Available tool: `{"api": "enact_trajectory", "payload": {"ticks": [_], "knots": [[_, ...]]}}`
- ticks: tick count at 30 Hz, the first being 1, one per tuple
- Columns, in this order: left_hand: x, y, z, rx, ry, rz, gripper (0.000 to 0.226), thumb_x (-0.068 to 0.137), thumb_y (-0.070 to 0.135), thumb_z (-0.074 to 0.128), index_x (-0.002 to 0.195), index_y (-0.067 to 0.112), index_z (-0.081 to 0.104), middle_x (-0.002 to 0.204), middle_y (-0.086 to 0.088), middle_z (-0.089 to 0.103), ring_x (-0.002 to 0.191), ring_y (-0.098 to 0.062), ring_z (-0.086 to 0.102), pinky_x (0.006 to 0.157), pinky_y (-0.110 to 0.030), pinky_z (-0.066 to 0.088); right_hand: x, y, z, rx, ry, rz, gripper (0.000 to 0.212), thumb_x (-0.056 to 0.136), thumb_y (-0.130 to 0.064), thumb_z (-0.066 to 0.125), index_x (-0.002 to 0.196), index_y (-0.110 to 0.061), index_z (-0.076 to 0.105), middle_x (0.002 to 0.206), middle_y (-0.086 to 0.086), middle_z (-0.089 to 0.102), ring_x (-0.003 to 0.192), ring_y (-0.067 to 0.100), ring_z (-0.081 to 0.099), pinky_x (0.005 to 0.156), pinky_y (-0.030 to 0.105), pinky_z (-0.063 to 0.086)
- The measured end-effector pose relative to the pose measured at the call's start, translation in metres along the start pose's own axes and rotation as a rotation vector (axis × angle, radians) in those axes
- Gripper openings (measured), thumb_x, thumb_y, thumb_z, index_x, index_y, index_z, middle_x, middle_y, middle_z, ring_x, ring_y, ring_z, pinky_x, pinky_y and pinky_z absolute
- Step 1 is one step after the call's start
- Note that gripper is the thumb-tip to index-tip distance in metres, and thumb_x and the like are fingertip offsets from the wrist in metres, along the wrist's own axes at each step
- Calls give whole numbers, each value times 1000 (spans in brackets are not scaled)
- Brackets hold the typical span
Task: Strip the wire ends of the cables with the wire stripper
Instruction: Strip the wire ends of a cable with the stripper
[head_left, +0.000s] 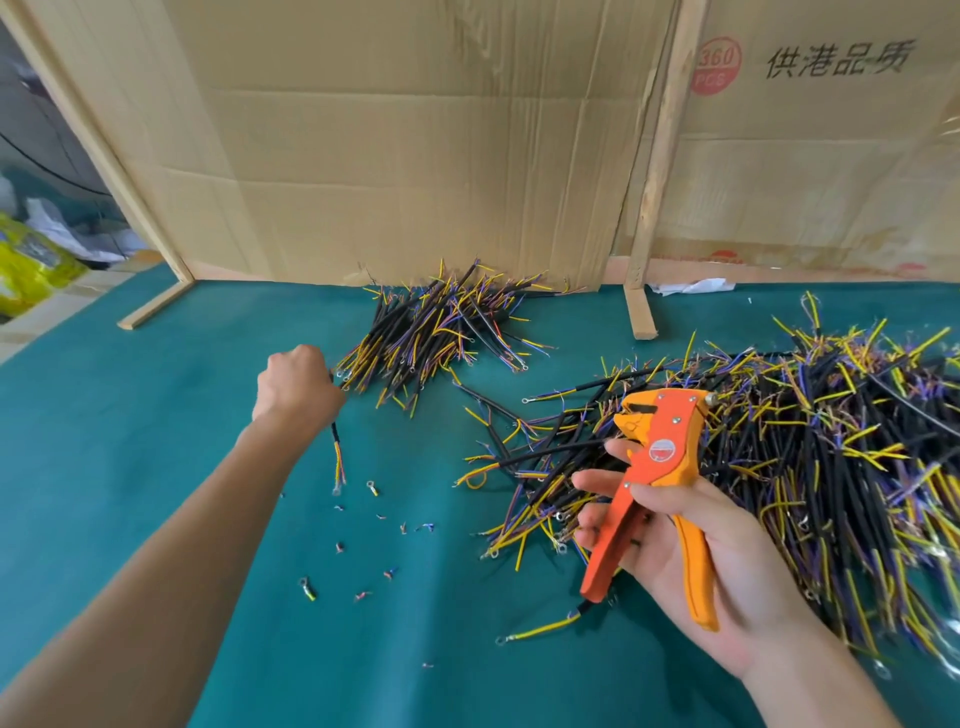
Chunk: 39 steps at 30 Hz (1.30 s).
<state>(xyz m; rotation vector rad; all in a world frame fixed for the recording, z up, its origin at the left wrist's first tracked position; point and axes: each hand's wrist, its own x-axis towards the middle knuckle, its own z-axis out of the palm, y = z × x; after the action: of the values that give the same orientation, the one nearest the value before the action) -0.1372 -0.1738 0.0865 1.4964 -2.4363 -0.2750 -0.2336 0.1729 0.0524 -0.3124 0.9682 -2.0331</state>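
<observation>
Left hand (298, 387) grips cable (337, 452) beside small pile (431, 332); right hand (691, 551) holds stripper (657, 467), handles spread. Risk: cable lands short, mixing with scraps (363, 525).

Left arm extended forward across the table, bare forearm in view; left hand (296, 384) curled into a fist, knuckles up, gripping a cable (337, 452) whose end hung below the wrist. Right hand (691, 551) was raised nearer the body, palm turned up, fingers (597, 483) loosely wrapped around the handles of the stripper (649, 467), its head pointing away.
</observation>
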Motion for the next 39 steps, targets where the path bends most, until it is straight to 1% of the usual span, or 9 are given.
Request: {"api": "enact_trajectory", "payload": {"ticks": [2, 5, 8, 11, 16, 18, 24, 31, 39], "knots": [[-12, -6, -8, -70, 21, -15, 10, 80, 1, 64, 90, -1, 64, 98, -28, 63, 79, -41, 52, 66, -38, 45, 0, 0, -1, 7, 4, -1, 70, 68, -8, 75, 135, -4, 56, 117, 36, 65, 82, 41, 66, 77, 50, 59], [-47, 4, -12, -262, 77, 63, 15, 82, 8, 69, 95, 9, 74, 96, -16, 73, 90, -38, 62, 74, -32, 47, 2, 2, 0, -4, 6, 3, 56, 78, -4, 71, 133, -9, 64, 118, 32, 67, 86, 40, 68, 83, 51, 59], [-92, 44, -9, -557, 91, 172, 22, 84, 12, 72, 104, 20, 77, 78, 4, 73, 78, -19, 67, 72, -23, 44, 2, 3, 2, -6, 16, 35, 44, 88, -18, 66, 131, -14, 68, 108, 29, 68, 89, 41, 68, 88, 57, 57], [-126, 87, 7, -814, 62, 222, 22, 83, 8, 72, 97, 25, 77, 74, 17, 72, 73, -3, 68, 77, -21, 52, 0, 1, 3, -29, 10, 84, 42, 91, -27, 65, 133, -20, 68, 102, 27, 67, 87, 40, 67, 89, 58, 56], [-163, 123, 43, -1026, 83, 96, 19, 86, 6, 71, 87, 24, 77, 75, 20, 72, 69, 7, 64, 67, -5, 44, -3, -5, 2, -74, 1, 102, 41, 92, -30, 64, 132, -23, 68, 100, 27, 66, 82, 39, 66, 84, 56, 57], [-171, 126, 50, -1090, 140, 53, 22, 85, 5, 73, 85, 27, 76, 74, 20, 71, 69, 6, 64, 67, -5, 44, -2, -5, 3, -110, 3, 96, 41, 90, -28, 67, 131, -23, 69, 99, 28, 66, 78, 38, 66, 79, 53, 57], [-177, 126, 62, -1153, 181, 74, 33, 82, 4, 76, 82, 37, 73, 81, 9, 74, 78, -8, 70, 80, -33, 57, 1, -1, 1, -122, 2, 96, 51, 77, -18, 75, 128, -17, 69, 95, 29, 67, 71, 38, 65, 70, 50, 58], [-180, 122, 69, -1137, 167, 130, 30, 84, 3, 75, 84, 33, 74, 82, 11, 72, 79, -3, 69, 77, -22, 54, -1, -5, -6, -114, -43, 82, 53, 78, -11, 75, 130, -13, 68, 92, 26, 65, 72, 36, 63, 69, 49, 57], [-183, 122, 70, -1072, 179, 208, 22, 85, 2, 72, 88, 23, 77, 84, 11, 70, 80, -6, 66, 76, -20, 50, -5, -8, -3, -136, -101, 100, 48, 81, -11, 73, 128, -7, 67, 76, 18, 54, 63, 32, 55, 60, 45, 52]]}}
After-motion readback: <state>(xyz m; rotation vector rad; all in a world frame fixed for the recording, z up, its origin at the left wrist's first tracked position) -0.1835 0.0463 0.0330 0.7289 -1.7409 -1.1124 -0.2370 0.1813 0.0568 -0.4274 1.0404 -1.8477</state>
